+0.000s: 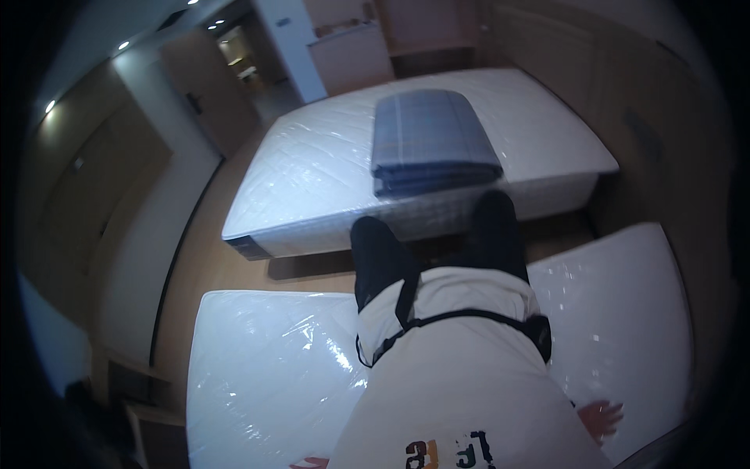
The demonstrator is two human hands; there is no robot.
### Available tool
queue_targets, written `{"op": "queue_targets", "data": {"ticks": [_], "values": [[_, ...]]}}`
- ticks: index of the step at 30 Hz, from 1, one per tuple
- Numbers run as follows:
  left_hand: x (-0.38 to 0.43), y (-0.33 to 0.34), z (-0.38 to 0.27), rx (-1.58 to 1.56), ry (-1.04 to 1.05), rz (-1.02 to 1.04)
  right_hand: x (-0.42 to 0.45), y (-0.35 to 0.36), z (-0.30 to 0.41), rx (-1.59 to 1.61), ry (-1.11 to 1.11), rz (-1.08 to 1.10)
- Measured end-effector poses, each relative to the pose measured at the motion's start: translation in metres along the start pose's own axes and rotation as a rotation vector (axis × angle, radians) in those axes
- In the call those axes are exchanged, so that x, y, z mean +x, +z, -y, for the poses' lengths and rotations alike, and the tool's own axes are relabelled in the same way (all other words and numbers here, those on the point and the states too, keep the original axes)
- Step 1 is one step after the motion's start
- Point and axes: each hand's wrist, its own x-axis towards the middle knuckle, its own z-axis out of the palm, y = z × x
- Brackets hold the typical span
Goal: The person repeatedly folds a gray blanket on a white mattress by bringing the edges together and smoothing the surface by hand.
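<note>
I sit on a plastic-wrapped white mattress (263, 363), with my legs in dark trousers stretched forward. My right hand (600, 419) rests on the mattress beside my hip, its fingers spread and holding nothing. At the lower edge, part of my left hand (310, 463) lies on the plastic at my other side; the rest of it is cut off or hidden. Across a gap stands a second wrapped mattress (304, 158), carrying a folded blue-grey checked cloth (433, 135), perhaps bedding. My feet or knees reach the near side of that mattress.
Wooden floor (193, 258) shows between the two mattresses and along the left wall. An open door (205, 94) stands at the upper left, and a cabinet (351, 58) is behind the far mattress. A small wooden furniture piece (158, 434) sits at the lower left.
</note>
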Motion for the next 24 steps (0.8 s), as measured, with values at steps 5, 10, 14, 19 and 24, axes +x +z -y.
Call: {"op": "queue_targets", "data": {"ticks": [5,10,14,19,24], "values": [[0.038,0.014,-0.023,0.099,0.322,0.014,-0.002,-0.008,0.008,-0.341,0.128,0.119],[0.053,0.031,-0.070,0.116,0.501,0.038,-0.004,0.045,-0.041,-0.536,0.231,0.166],[0.062,0.040,-0.097,0.160,0.560,0.040,-0.011,0.059,-0.060,-0.588,0.246,0.256],[0.074,0.045,-0.121,0.200,0.591,0.161,-0.013,0.053,-0.048,-0.518,0.241,0.325],[0.081,0.046,-0.152,0.229,0.583,0.289,-0.016,0.054,-0.056,-0.665,0.166,0.402]]}}
